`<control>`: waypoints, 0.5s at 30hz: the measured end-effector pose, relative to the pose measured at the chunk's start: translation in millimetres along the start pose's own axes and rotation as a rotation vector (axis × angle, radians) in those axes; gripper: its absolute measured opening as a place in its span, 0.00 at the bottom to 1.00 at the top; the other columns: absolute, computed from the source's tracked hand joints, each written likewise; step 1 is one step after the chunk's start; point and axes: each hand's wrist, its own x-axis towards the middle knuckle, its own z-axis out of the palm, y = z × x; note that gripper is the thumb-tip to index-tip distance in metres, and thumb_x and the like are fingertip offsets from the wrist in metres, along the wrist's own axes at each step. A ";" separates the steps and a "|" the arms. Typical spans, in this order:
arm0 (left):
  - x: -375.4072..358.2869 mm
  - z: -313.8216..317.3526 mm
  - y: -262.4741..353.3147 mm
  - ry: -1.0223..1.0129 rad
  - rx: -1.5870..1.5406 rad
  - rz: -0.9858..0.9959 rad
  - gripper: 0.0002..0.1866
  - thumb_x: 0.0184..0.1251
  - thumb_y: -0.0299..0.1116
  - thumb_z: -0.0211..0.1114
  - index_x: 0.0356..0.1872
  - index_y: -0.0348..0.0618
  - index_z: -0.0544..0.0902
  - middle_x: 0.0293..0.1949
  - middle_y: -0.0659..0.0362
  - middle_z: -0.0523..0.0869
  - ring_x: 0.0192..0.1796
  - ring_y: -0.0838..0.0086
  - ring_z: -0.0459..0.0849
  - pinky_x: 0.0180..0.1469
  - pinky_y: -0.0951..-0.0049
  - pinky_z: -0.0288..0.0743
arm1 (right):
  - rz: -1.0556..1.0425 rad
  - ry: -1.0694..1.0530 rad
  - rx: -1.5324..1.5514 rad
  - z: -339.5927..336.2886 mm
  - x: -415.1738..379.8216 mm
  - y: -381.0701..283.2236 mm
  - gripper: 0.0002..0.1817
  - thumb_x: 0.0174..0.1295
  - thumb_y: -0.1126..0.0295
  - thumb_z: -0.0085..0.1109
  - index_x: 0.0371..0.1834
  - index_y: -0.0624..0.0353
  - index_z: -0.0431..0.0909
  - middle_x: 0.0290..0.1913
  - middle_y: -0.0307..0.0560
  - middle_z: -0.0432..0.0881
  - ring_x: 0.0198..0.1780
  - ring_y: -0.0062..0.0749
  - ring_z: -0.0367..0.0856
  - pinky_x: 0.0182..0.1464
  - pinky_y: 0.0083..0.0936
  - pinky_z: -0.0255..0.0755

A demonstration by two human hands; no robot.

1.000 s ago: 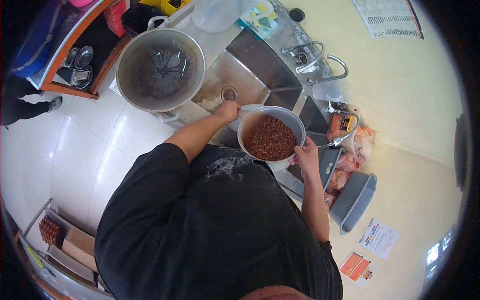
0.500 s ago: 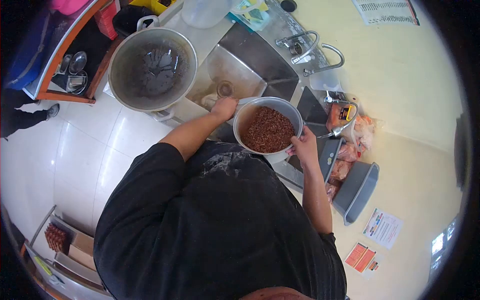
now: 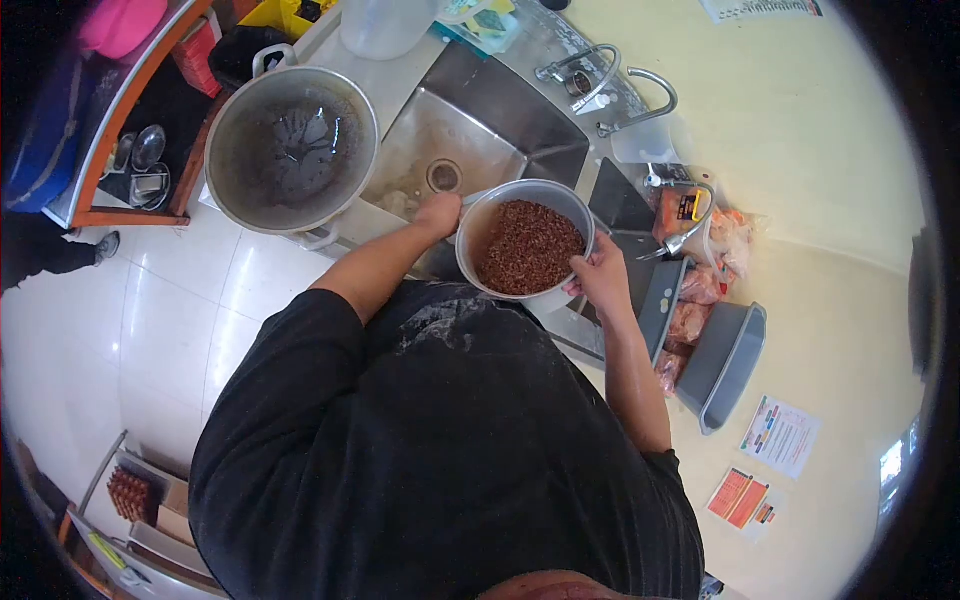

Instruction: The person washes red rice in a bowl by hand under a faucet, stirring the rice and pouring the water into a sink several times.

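A silver saucepan is held up near my body at the sink's edge, its open top facing the camera. Reddish-brown grains fill much of it, with a little cloudy liquid along the left side. My left hand is wrapped round the saucepan's handle. On the opposite side, my right hand grips the rim, thumb on top and fingers partly hidden underneath. The steel sink basin lies just beyond the saucepan, its drain close to my left hand.
Left of the sink stands a large metal pot with dark, wet insides. Faucets line the wall side. Bagged meat and a grey bin are at the right. Another person's leg shows at far left.
The whole view has shifted slightly, with the sink and large pot now a little further left. Both hands keep their hold on the saucepan, which stays near the sink's edge.
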 end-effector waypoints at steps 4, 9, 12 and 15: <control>-14.6 -19.2 14.4 0.015 -0.022 -0.027 0.12 0.59 0.28 0.56 0.41 0.37 0.84 0.44 0.41 0.84 0.49 0.49 0.83 0.51 0.52 0.77 | -0.002 -0.004 0.017 0.8 -2.3 -2.0 0.30 0.55 0.80 0.52 0.64 0.73 0.61 0.22 0.51 0.81 0.18 0.32 0.82 0.18 0.25 0.75; 2.5 2.4 -1.8 0.023 0.028 0.027 0.12 0.62 0.30 0.53 0.41 0.39 0.83 0.43 0.42 0.85 0.50 0.50 0.83 0.51 0.52 0.76 | 0.023 -0.001 0.026 3.8 -10.8 -19.9 0.29 0.55 0.80 0.52 0.63 0.70 0.63 0.23 0.51 0.81 0.18 0.31 0.82 0.18 0.24 0.76; 4.1 6.3 -2.8 0.005 0.001 0.009 0.13 0.65 0.32 0.51 0.41 0.40 0.83 0.43 0.43 0.85 0.50 0.51 0.83 0.51 0.52 0.76 | -0.004 0.013 0.047 6.0 -11.1 -14.3 0.28 0.55 0.81 0.53 0.62 0.68 0.65 0.23 0.51 0.82 0.18 0.31 0.82 0.19 0.24 0.77; 4.6 5.1 -5.1 -0.006 -0.037 0.038 0.14 0.66 0.34 0.50 0.42 0.40 0.82 0.44 0.43 0.85 0.50 0.51 0.83 0.51 0.51 0.76 | 0.031 0.030 0.040 8.9 -14.7 -17.7 0.28 0.53 0.81 0.52 0.62 0.68 0.66 0.24 0.51 0.82 0.19 0.31 0.83 0.19 0.25 0.78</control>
